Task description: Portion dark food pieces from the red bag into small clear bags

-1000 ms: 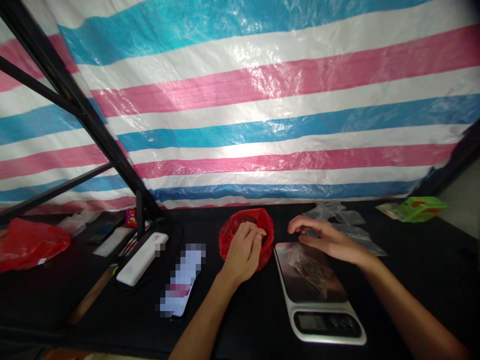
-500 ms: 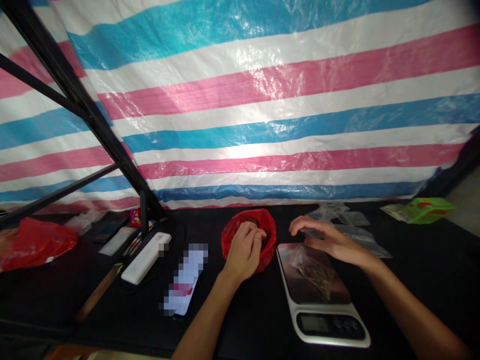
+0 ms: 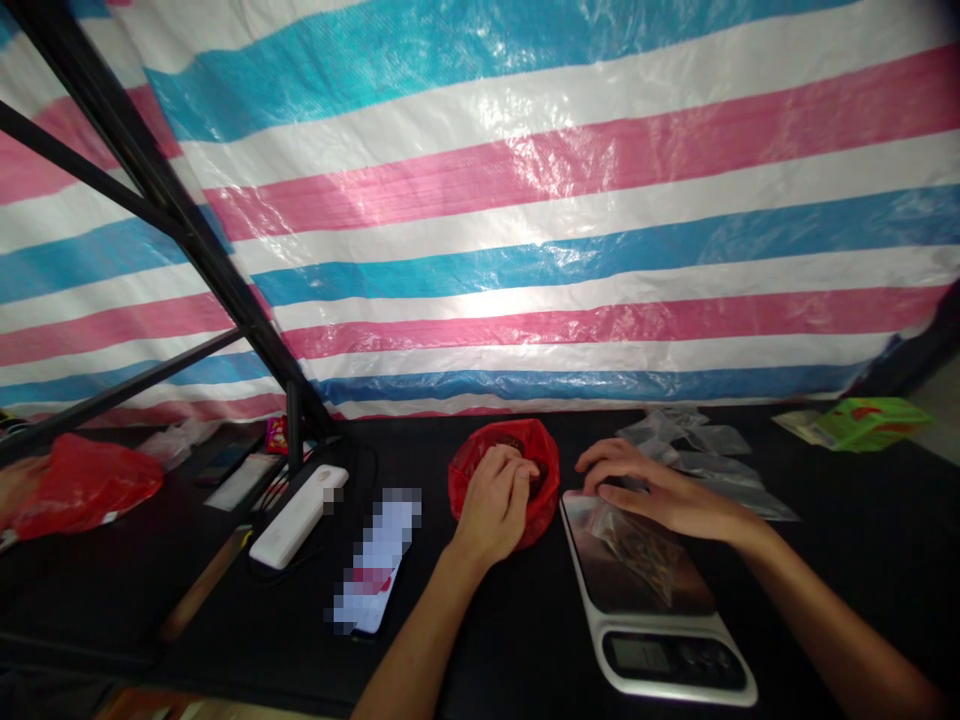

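Observation:
My left hand [image 3: 495, 505] is bunched at the mouth of a red plastic bag [image 3: 541, 500], with its fingers curled over dark pieces inside [image 3: 534, 480]. Whether those fingers hold anything, I cannot tell. My right hand [image 3: 656, 490] hovers with fingers apart just behind a digital kitchen scale [image 3: 660, 655]. A small clear plastic bag [image 3: 637, 550] with brownish contents lies on the scale's platform, right under my fingers. Several flat clear bags [image 3: 724, 470] lie on the black table beyond that hand.
Left of my hands lie a pixelated phone [image 3: 375, 560], a white power bank [image 3: 298, 517] and a wooden handle [image 3: 204, 582]. Another red bag [image 3: 82, 487] lies far left, with a hand [image 3: 16, 485] at its edge. A green packet [image 3: 870, 423] sits back right, before a striped tarp [image 3: 525, 230].
My right hand's fingers have lowered toward the far edge of the scale. The whole view has drifted slightly, shifting the table items rightward in the picture. My left hand stays at the red bag.

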Tool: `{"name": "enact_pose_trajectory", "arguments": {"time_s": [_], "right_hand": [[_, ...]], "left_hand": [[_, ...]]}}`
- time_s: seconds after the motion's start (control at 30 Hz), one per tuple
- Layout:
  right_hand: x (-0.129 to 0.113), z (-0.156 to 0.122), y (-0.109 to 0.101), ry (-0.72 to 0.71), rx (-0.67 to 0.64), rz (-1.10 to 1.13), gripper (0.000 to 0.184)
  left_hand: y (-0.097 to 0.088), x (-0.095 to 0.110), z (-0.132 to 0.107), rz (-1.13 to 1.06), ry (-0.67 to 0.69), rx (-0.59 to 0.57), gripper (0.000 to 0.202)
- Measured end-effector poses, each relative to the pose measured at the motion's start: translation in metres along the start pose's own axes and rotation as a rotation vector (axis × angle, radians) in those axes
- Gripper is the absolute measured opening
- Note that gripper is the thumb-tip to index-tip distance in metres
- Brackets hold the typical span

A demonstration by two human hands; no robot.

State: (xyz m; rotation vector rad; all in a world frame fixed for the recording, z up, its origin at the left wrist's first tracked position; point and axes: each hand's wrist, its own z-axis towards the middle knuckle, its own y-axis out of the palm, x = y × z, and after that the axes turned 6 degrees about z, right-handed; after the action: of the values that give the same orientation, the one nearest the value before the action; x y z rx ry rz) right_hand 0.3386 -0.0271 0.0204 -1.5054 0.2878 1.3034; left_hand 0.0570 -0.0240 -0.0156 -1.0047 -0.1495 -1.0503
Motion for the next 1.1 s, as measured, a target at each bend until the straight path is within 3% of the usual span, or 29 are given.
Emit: {"name": "enact_pose_trajectory", "arguments": {"time_s": [0.2, 0.33, 0.4, 0.5, 0.67, 0.77, 0.83, 0.9, 1.0, 1.1], "right_hand": [[-0.008, 0.005, 0.007, -0.055, 0.077, 0.032, 0.033], [-0.015, 0.009, 0.016, -0.112, 0.152, 0.184, 0.032], [-0.017, 0.01, 0.024, -0.14, 0.179, 0.271, 0.026], [-0.02, 0.012, 0.036, -0.165, 0.167, 0.372, 0.021], [-0.024, 0.014, 0.045, -0.172, 0.213, 0.414, 0.018], [-0.018, 0.014, 0.04, -0.159, 0.34, 0.355, 0.017], [-0.011, 0.014, 0.035, -0.137, 0.401, 0.311, 0.02], [-0.005, 0.013, 0.031, -0.109, 0.442, 0.27, 0.024], [-0.002, 0.013, 0.028, -0.092, 0.472, 0.241, 0.028], [-0.003, 0.014, 0.028, -0.098, 0.468, 0.232, 0.027]], "left_hand": [[-0.002, 0.008, 0.001, -0.08, 0.021, -0.045, 0.03], [0.003, 0.016, -0.001, -0.182, 0.026, -0.074, 0.016], [0.006, 0.019, -0.002, -0.225, 0.017, -0.088, 0.02], [0.011, 0.024, -0.003, -0.311, -0.047, -0.127, 0.032], [0.013, 0.018, 0.002, -0.481, -0.233, -0.154, 0.022], [0.005, 0.003, 0.005, -0.309, -0.278, 0.017, 0.023], [-0.004, -0.009, 0.006, -0.075, -0.294, 0.117, 0.042], [-0.013, -0.022, 0.006, 0.117, -0.268, 0.108, 0.034], [-0.02, -0.035, 0.006, 0.384, -0.234, -0.009, 0.012], [-0.02, -0.041, 0.005, 0.546, -0.248, -0.069, 0.019]]}}
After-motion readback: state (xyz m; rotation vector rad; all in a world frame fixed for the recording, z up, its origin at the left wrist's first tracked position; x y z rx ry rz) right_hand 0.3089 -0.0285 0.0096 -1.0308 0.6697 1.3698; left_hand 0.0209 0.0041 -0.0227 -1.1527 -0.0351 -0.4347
